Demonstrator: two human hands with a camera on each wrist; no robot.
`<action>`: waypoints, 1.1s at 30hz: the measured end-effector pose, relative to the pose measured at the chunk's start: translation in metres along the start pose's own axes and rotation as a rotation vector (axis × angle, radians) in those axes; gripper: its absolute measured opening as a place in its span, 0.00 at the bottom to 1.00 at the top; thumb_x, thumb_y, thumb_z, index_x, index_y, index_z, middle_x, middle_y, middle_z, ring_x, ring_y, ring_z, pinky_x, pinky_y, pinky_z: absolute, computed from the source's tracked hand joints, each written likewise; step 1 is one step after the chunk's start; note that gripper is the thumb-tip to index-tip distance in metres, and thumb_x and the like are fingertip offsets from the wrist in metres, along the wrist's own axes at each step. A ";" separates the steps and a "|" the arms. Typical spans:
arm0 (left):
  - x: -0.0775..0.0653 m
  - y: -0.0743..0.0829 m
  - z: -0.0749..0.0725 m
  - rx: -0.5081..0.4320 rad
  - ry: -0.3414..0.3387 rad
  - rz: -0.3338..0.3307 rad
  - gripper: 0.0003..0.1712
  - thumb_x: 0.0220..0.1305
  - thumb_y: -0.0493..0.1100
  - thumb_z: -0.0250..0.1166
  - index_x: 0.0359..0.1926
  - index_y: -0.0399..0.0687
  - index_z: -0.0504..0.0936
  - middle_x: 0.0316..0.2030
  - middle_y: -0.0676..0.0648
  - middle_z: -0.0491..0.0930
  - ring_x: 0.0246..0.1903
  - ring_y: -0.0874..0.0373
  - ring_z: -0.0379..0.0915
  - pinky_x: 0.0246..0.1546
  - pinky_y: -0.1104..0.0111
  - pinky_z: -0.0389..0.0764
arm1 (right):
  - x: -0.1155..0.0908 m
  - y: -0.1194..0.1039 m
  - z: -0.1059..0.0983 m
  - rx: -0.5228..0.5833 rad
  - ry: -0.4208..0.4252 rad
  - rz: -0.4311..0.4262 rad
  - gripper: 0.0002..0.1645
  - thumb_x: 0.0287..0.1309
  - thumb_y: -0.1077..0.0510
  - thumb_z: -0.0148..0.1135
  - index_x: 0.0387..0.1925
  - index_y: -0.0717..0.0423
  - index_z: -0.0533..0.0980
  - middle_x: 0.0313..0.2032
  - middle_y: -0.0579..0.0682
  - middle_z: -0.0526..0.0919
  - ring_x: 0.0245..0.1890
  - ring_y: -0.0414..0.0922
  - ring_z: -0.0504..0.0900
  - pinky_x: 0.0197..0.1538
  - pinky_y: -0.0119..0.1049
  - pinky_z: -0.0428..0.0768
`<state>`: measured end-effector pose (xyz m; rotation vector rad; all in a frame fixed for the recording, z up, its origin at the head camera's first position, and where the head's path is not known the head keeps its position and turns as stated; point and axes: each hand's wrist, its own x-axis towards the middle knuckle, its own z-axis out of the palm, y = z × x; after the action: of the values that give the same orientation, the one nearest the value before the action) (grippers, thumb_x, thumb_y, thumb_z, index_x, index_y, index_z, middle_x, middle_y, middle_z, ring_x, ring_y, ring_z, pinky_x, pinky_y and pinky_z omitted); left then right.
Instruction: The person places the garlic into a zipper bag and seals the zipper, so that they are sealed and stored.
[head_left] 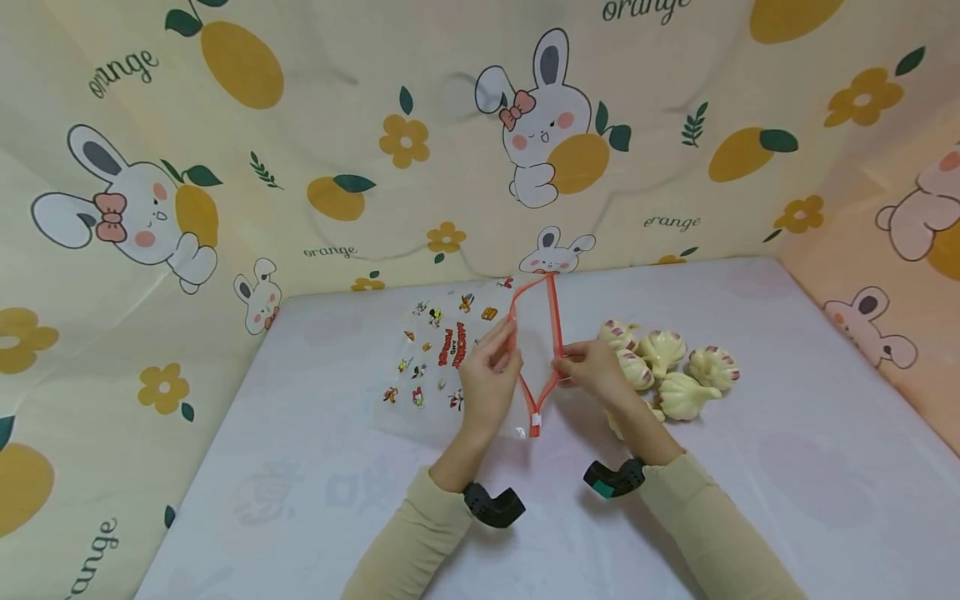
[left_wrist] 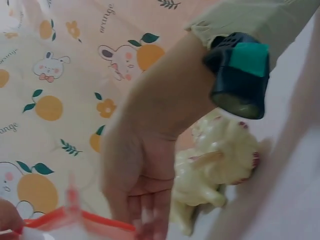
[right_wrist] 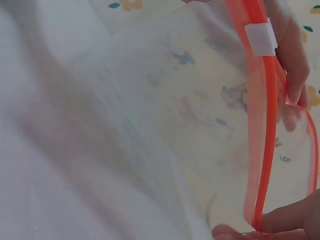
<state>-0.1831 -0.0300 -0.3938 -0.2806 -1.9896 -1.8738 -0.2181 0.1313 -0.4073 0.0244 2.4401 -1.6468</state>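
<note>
A clear zipper bag with small cartoon prints and a red zip edge lies mid-table, its mouth spread apart toward the right. My left hand pinches one side of the red edge. With thumb and fingers, my right hand pinches the opposite side. The white slider sits at the near end of the zip, close to the left hand in the right wrist view. Just beyond the right hand, several garlic bulbs, cream with purple streaks, lie in a cluster; the right forearm partly hides some of them.
A pale cloth covers the table. Behind and along the sides hangs a curtain printed with rabbits and oranges. A dark camera band is on the left wrist, another camera on the right.
</note>
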 end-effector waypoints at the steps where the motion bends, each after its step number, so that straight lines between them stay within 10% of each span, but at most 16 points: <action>1: 0.001 0.001 -0.001 -0.002 0.008 0.003 0.21 0.58 0.24 0.60 0.54 0.31 0.79 0.56 0.35 0.80 0.54 0.43 0.80 0.50 0.67 0.82 | 0.000 -0.001 0.000 0.011 -0.001 0.003 0.22 0.63 0.65 0.57 0.53 0.81 0.71 0.42 0.72 0.84 0.24 0.32 0.82 0.35 0.32 0.87; 11: 0.013 0.027 -0.022 0.076 0.012 -0.062 0.18 0.57 0.28 0.64 0.51 0.29 0.80 0.53 0.33 0.81 0.49 0.43 0.83 0.46 0.68 0.84 | -0.002 -0.006 -0.003 0.066 -0.024 0.034 0.21 0.66 0.66 0.52 0.54 0.80 0.71 0.25 0.51 0.86 0.19 0.31 0.80 0.30 0.28 0.85; 20: 0.021 0.045 -0.044 0.441 0.078 0.222 0.10 0.62 0.37 0.64 0.41 0.36 0.85 0.38 0.39 0.88 0.37 0.50 0.86 0.41 0.61 0.86 | -0.004 -0.007 -0.011 0.058 -0.042 0.037 0.20 0.68 0.64 0.51 0.53 0.79 0.72 0.21 0.46 0.84 0.20 0.33 0.81 0.30 0.28 0.85; 23: 0.027 0.045 -0.054 0.483 0.092 0.225 0.08 0.61 0.37 0.64 0.39 0.36 0.84 0.36 0.39 0.88 0.39 0.49 0.86 0.38 0.59 0.85 | -0.004 -0.009 -0.014 0.058 -0.042 0.040 0.21 0.68 0.64 0.51 0.54 0.79 0.72 0.20 0.46 0.84 0.19 0.32 0.82 0.30 0.28 0.85; 33: 0.040 0.043 -0.072 0.132 0.012 -0.013 0.12 0.64 0.36 0.63 0.45 0.30 0.81 0.38 0.30 0.86 0.37 0.55 0.87 0.38 0.82 0.81 | -0.004 -0.015 -0.017 0.136 -0.034 0.068 0.22 0.69 0.62 0.50 0.56 0.77 0.71 0.19 0.43 0.84 0.18 0.32 0.82 0.29 0.26 0.84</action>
<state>-0.1918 -0.1026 -0.3363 -0.2181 -2.1007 -1.7378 -0.2183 0.1420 -0.3869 0.0978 2.2721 -1.7656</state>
